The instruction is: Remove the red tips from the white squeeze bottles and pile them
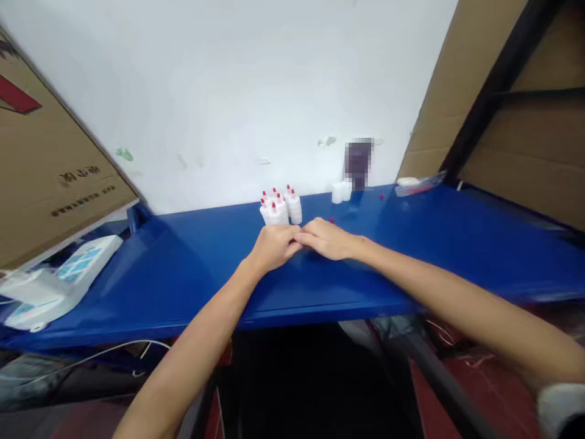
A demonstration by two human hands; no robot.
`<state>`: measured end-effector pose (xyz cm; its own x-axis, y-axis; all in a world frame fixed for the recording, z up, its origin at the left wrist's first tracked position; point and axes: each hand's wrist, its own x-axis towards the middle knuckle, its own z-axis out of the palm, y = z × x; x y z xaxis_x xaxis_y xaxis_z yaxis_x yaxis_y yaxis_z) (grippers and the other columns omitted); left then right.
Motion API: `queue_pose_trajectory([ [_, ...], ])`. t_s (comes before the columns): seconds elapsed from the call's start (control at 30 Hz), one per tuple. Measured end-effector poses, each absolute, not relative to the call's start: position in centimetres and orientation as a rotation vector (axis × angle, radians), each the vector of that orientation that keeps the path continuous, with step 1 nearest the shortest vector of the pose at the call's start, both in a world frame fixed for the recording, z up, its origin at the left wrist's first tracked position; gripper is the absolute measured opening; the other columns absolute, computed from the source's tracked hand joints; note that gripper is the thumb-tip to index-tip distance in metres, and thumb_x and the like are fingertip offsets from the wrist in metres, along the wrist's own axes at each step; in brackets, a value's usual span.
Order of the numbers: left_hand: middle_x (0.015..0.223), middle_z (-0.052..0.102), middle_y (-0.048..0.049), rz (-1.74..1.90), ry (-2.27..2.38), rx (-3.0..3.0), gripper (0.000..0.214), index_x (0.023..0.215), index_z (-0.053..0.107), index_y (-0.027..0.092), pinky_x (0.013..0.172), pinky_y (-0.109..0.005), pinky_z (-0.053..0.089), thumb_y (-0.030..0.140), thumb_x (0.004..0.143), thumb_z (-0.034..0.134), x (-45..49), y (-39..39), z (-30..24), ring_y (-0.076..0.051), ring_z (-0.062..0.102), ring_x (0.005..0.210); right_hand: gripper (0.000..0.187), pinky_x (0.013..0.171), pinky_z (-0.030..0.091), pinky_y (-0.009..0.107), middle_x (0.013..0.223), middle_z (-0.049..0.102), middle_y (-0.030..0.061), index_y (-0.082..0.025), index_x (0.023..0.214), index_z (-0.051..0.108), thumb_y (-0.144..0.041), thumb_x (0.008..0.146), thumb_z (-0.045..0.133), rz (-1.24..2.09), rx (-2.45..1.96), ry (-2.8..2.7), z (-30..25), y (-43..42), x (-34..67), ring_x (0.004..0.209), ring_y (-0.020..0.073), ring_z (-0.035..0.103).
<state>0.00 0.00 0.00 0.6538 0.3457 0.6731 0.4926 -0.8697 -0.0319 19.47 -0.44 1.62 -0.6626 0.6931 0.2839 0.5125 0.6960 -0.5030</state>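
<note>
Just in front of a cluster of small white squeeze bottles with red-tipped nozzles (295,210), my two hands meet over the table. My left hand (275,247) is closed, its fingers curled down and touching the other hand. The fingers of my right hand (325,239) are also closed, with the thumb against the left hand. Whatever lies between or under the fingers is hidden. A small red cap (332,220) lies on the table just behind my right hand. Two white bottles without visible red tips (337,193) stand farther back near the wall.
The blue table (183,262) runs up to a white wall. Another red cap (382,197) and a clear plastic bag (418,186) lie at the back right. A white device with blue panels (86,262) sits at left, beside a cardboard box (59,164). A dark frame post (484,103) rises at right.
</note>
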Motion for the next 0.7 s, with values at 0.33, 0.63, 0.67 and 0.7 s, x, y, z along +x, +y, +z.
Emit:
queue_pose_trajectory([
  [0.33, 0.06, 0.061, 0.0, -1.039, -0.675, -2.686, 0.034, 0.067, 0.053, 0.018, 0.054, -0.025, 0.033, 0.027, 0.099, 0.05, -1.2, 0.0, 0.0, -0.011, 0.05, 0.051, 0.05, 0.06, 0.027, 0.03, 0.053, 0.042, -0.0023, -0.02, 0.056, 0.04, -0.042, 0.101, 0.04, 0.547, -0.954, -2.455, 1.8, -0.8, 18.5, 0.054, 0.0116, 0.039],
  [0.63, 0.069, 0.067, -0.0014, -0.903, -0.763, -2.811, 0.028, 0.071, 0.057, 0.017, 0.058, -0.025, 0.037, 0.026, 0.097, 0.052, -1.2, -0.2, 0.0, -0.013, 0.057, 0.059, 0.044, 0.061, 0.035, 0.03, 0.049, 0.051, 0.0004, -0.019, 0.053, 0.05, -0.035, 0.093, 0.041, 0.902, -0.84, -2.439, 2.4, -0.7, 18.6, 0.053, 0.0136, 0.048],
  [0.67, 0.071, 0.068, -0.0016, -0.895, -0.77, -2.829, 0.027, 0.073, 0.059, 0.017, 0.059, -0.024, 0.039, 0.025, 0.097, 0.051, -1.2, -0.2, 0.0, -0.013, 0.059, 0.061, 0.044, 0.061, 0.035, 0.03, 0.049, 0.051, 0.0006, -0.019, 0.053, 0.051, -0.035, 0.092, 0.041, 0.948, -0.843, -2.432, 2.5, -0.7, 18.6, 0.053, 0.0138, 0.049],
  [0.7, 0.073, 0.069, -0.0019, -0.891, -0.773, -2.843, 0.026, 0.075, 0.06, 0.017, 0.06, -0.024, 0.039, 0.025, 0.097, 0.051, -1.2, -0.3, 0.0, -0.013, 0.06, 0.063, 0.044, 0.061, 0.036, 0.03, 0.049, 0.052, 0.0007, -0.019, 0.053, 0.051, -0.036, 0.092, 0.041, 0.979, -0.847, -2.427, 2.6, -0.7, 18.6, 0.053, 0.0139, 0.05],
])
